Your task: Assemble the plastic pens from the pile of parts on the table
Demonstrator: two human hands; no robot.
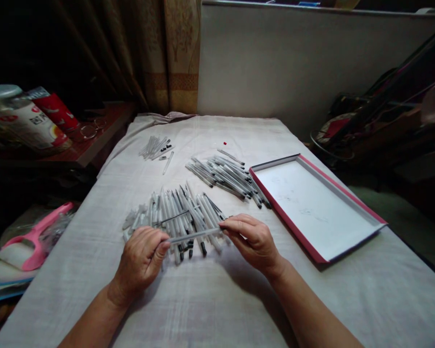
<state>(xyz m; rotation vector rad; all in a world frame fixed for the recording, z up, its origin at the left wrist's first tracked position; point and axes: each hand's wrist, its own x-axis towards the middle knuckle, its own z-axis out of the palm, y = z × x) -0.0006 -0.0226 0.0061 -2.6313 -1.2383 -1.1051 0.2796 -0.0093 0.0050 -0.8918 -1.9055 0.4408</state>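
A clear pen barrel is held level between both hands above the white cloth. My left hand pinches its left end, fingers closed. My right hand pinches the right end, fingers curled. Right behind the hands lies a heap of several clear pens with black tips. A second heap of pens lies farther back to the right. A small pile of clear parts sits at the far left of the cloth.
An open red-edged shallow box, white inside, lies on the right of the table. A tiny red cap rests far back. A side shelf at left bears tins; a pink tool lies below it.
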